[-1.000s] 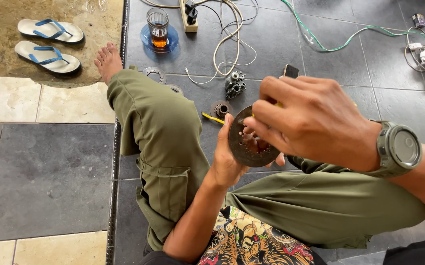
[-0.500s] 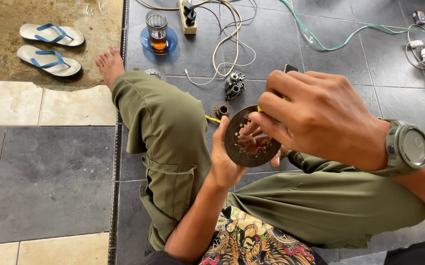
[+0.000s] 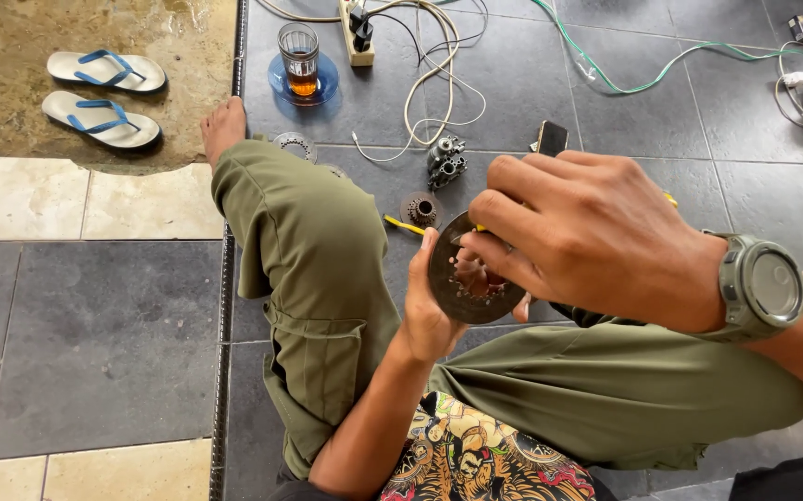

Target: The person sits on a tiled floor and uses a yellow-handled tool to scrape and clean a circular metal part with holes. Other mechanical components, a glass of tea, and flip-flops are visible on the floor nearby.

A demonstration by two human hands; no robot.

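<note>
My left hand (image 3: 431,306) grips a dark round metal disc (image 3: 452,288) by its edge, held upright above my crossed legs in olive trousers. My right hand (image 3: 587,232), with a grey watch (image 3: 761,286) on the wrist, reaches over the disc and its fingertips pinch at the disc's centre. Whether a small part sits between those fingertips is hidden. On the dark tiles just beyond the disc lie a small gear-like metal part (image 3: 421,210), a yellow-handled tool (image 3: 404,224) and a grey metal engine part (image 3: 445,160).
A glass of amber drink (image 3: 300,61) stands on a blue saucer at the back. White cables (image 3: 429,65), a power strip (image 3: 357,35) and a green wire (image 3: 642,70) run across the tiles. A dark phone (image 3: 550,137) lies nearby. Blue-strapped sandals (image 3: 104,93) sit far left.
The view has shifted slightly. Both hands and the disc stay together, the right fingers working at the disc's centre, with the disc turned a little.
</note>
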